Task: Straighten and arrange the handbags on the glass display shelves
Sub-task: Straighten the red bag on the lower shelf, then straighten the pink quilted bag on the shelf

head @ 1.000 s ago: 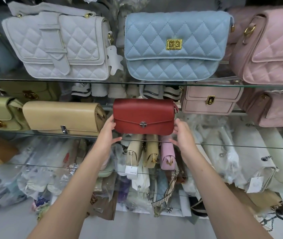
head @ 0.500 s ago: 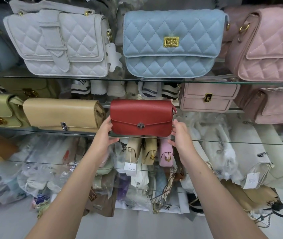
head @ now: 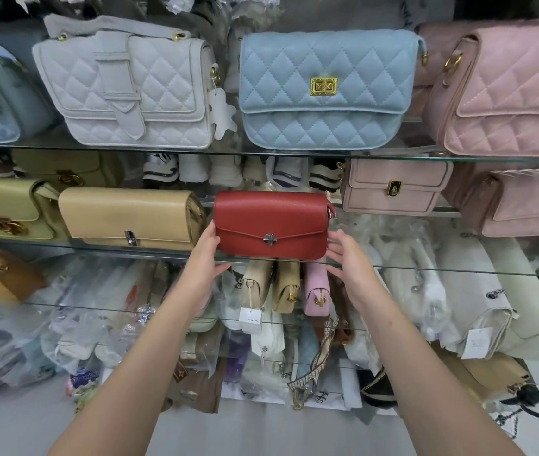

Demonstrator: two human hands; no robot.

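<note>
Head view: three quilted bags fully in view on the top glass shelf [head: 294, 153]: white bag [head: 126, 90], blue bag [head: 325, 90], pink bag [head: 508, 90]; a fourth was cut off at left. On the middle shelf [head: 103, 250] stood one red bag [head: 273, 225], upright, with a beige bag [head: 130, 217] just to its left and a small pink bag [head: 393, 187] behind to its right. Left hand [head: 207, 258] touched the red bag's left end, fingers open, not gripping. Right hand [head: 348, 258] was open just off its right end, holding nothing.
</note>
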